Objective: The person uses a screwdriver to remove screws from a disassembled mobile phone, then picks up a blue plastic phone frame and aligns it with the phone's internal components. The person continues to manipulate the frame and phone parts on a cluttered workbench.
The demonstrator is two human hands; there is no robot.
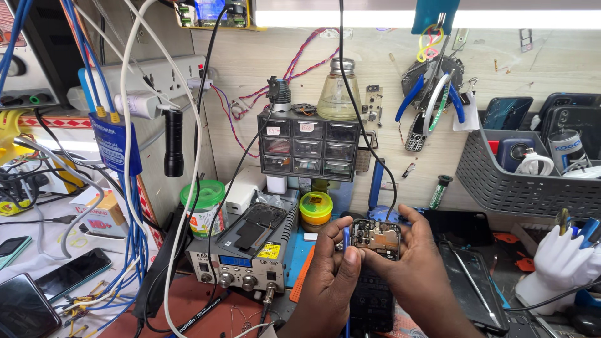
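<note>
I hold an opened phone (377,239) upright in front of me, its back cover off and its circuit board and metal shields facing me. My right hand (418,269) grips its right edge and lower part. My left hand (328,275) presses a thin blue pry tool (346,239) against the phone's left edge. A black cable (369,138) hangs down from above and ends behind the phone's top.
A soldering station (243,263) with a phone back cover on it stands to the left. Behind are a small drawer cabinet (310,147), a glass bottle (339,91), green-lidded jar (204,206) and yellow tin (315,209). Grey basket (519,184) sits at right; phones (74,272) lie left.
</note>
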